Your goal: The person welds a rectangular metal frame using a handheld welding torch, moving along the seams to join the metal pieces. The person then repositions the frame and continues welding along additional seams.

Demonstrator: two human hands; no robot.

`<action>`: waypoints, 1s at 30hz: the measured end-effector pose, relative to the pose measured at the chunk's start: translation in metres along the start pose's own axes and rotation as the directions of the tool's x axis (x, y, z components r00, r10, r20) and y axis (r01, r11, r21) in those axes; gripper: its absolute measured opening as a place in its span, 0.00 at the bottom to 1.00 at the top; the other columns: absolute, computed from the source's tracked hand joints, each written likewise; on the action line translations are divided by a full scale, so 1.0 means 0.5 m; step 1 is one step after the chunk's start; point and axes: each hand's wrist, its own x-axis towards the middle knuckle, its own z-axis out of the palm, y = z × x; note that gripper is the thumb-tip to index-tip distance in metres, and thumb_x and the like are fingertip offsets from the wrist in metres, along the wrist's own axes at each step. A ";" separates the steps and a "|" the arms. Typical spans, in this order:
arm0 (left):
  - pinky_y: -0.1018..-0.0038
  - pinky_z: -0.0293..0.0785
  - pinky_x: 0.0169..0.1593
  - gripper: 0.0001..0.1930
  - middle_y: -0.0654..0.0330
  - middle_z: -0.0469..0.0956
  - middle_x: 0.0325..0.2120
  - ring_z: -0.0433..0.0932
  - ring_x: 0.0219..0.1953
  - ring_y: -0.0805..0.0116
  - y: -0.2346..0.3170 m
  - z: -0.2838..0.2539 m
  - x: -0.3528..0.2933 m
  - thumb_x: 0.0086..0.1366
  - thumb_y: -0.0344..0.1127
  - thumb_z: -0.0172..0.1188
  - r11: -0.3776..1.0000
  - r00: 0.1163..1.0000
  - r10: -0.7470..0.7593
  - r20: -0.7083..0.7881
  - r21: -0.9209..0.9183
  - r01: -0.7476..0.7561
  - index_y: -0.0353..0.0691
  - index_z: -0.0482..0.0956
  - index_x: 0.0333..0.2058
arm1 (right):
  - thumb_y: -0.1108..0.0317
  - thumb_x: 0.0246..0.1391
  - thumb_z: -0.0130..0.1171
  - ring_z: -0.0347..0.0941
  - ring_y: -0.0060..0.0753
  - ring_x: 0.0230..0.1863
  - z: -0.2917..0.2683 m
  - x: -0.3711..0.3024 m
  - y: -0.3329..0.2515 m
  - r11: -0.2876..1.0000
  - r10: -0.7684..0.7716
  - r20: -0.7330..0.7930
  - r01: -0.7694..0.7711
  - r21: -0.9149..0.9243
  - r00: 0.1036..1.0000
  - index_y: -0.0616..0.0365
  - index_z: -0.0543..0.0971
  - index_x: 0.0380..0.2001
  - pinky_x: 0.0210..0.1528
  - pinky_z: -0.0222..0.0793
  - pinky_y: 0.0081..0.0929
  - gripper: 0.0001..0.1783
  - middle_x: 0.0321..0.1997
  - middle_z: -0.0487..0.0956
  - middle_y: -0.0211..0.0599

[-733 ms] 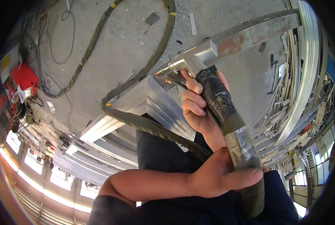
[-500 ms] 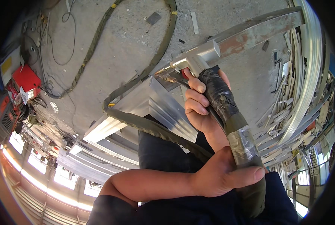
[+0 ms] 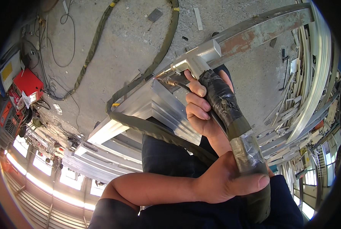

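Note:
A silver welding gun (image 3: pixel 195 63) with a black-taped handle (image 3: pixel 219 93) is in my right hand (image 3: pixel 199 105). My right fingers curl around the handle, with the index finger just under the metal head. Lower down, my left hand (image 3: pixel 225 181) is closed around the gun's sleeved cable (image 3: pixel 248 150), thumb across it; its other fingers are mostly hidden. The gun's slim tip points left to the upper corner of a mitred aluminium frame (image 3: pixel 151 97). Beside the tip runs a thin wire-feed nozzle (image 3: pixel 172 82). Whether the tip touches the metal, I cannot tell.
A green-sleeved hose (image 3: pixel 143 128) crosses the frame and loops over the concrete floor (image 3: pixel 120 45). A rusty steel beam (image 3: pixel 254 36) extends to the upper right. Long metal profiles (image 3: pixel 306 87) are piled at right. Red equipment (image 3: pixel 27 82) and cables stand at left.
The view has shifted slightly. The gun's head appears a little further left, and the red button beside my index finger no longer shows. Both hands keep their hold.

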 end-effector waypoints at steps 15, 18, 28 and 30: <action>0.74 0.68 0.51 0.18 0.64 0.76 0.40 0.72 0.44 0.75 0.020 -0.002 0.000 0.66 0.43 0.65 0.997 0.997 -0.079 0.020 -0.020 0.079 0.36 0.76 0.47 | 0.40 0.67 0.45 0.64 0.30 0.20 0.007 0.006 0.002 1.000 0.011 -0.037 -0.012 -0.020 0.999 0.66 0.73 0.51 0.18 0.58 0.26 0.34 0.28 0.76 0.41; 0.74 0.68 0.51 0.18 0.64 0.76 0.40 0.72 0.44 0.74 0.014 -0.002 -0.001 0.66 0.42 0.65 0.999 0.999 -0.042 0.010 -0.003 0.042 0.36 0.75 0.47 | 0.40 0.67 0.44 0.64 0.30 0.20 0.006 0.007 0.002 0.999 0.017 -0.035 -0.018 -0.034 0.999 0.66 0.73 0.51 0.18 0.58 0.26 0.34 0.28 0.76 0.41; 0.74 0.68 0.51 0.18 0.64 0.75 0.41 0.71 0.45 0.75 0.018 0.001 0.000 0.66 0.42 0.65 0.997 0.998 -0.069 0.013 -0.033 0.070 0.36 0.75 0.47 | 0.40 0.67 0.43 0.64 0.30 0.19 0.007 0.012 0.000 0.999 0.023 -0.059 -0.025 -0.038 0.998 0.65 0.73 0.50 0.17 0.56 0.26 0.34 0.27 0.78 0.42; 0.74 0.68 0.50 0.18 0.64 0.75 0.40 0.71 0.44 0.75 0.018 0.000 0.001 0.66 0.42 0.65 0.998 0.998 -0.057 0.020 -0.028 0.057 0.36 0.75 0.47 | 0.40 0.68 0.43 0.64 0.30 0.19 0.008 0.012 0.001 0.999 0.026 -0.068 -0.028 -0.039 0.997 0.65 0.74 0.50 0.17 0.56 0.26 0.34 0.27 0.78 0.42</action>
